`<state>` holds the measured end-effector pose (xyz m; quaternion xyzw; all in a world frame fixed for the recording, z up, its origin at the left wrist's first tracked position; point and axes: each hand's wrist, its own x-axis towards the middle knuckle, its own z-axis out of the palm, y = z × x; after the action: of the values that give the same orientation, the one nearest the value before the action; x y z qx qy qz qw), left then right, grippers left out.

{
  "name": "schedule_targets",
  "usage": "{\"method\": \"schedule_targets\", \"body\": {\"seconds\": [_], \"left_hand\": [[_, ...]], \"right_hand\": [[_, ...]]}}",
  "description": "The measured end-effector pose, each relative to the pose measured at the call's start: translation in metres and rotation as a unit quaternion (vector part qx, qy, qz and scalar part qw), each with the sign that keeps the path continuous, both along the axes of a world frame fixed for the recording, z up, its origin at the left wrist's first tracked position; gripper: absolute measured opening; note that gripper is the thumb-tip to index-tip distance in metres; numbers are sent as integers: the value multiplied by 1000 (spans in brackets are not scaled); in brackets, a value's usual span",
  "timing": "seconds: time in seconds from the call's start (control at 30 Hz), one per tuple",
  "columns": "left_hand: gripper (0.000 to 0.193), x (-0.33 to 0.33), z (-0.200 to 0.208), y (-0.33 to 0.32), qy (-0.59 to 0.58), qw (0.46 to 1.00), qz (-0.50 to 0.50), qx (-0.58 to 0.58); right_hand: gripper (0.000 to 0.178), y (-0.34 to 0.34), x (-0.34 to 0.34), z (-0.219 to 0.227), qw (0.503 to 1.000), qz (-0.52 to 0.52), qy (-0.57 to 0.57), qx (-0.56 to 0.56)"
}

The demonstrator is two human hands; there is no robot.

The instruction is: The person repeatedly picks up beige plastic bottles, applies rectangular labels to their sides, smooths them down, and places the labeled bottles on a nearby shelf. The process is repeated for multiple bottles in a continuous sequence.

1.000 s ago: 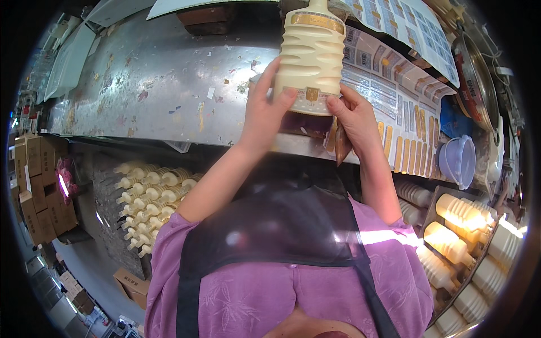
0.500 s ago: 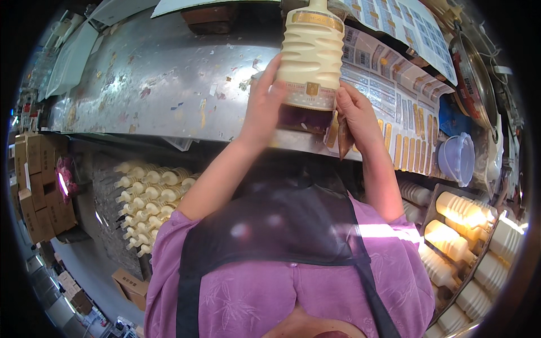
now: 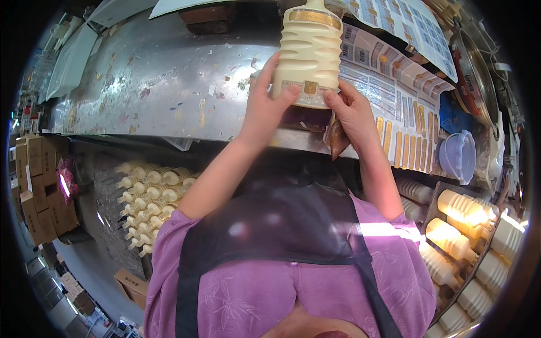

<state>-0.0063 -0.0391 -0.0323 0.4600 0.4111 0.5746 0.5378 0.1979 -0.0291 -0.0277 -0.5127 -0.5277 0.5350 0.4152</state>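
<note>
A cream bottle [image 3: 310, 59] with a wavy ridged body lies at the table's front edge, neck pointing away. It carries a gold label band near its shoulder and a grey-and-gold label [image 3: 310, 88] low on the body. My left hand [image 3: 267, 104] grips its left side, thumb pressed on the label's left end. On the other side, my right hand [image 3: 356, 115] is closed on it too, thumb at the label's right end. A brown pointed flat piece [image 3: 337, 141] hangs beneath my right palm; what holds it is hidden. Dark purple material [image 3: 304, 119] shows under the bottle's base.
Label sheets [image 3: 403, 90] cover the right of the worn metal table [image 3: 163, 84]. A small clear bucket [image 3: 457, 158] stands at its right end. Many cream bottles [image 3: 149, 205] lie stacked below left, others in a crate [image 3: 451, 236] below right. Cartons [image 3: 42, 186] stand far left.
My left thumb has come round onto the label's left end, and my right thumb has moved inward onto its right end. The bottle has shifted slightly to the left.
</note>
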Motion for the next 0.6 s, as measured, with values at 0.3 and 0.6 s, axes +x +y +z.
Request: {"method": "schedule_targets", "body": {"seconds": [0.3, 0.6], "left_hand": [[73, 1, -1, 0, -8, 1000, 3, -4], [78, -3, -5, 0, 11, 1000, -14, -16]], "right_hand": [[54, 1, 1, -3, 1000, 1, 10, -1], [49, 0, 0, 4, 1000, -8, 18, -18]]}}
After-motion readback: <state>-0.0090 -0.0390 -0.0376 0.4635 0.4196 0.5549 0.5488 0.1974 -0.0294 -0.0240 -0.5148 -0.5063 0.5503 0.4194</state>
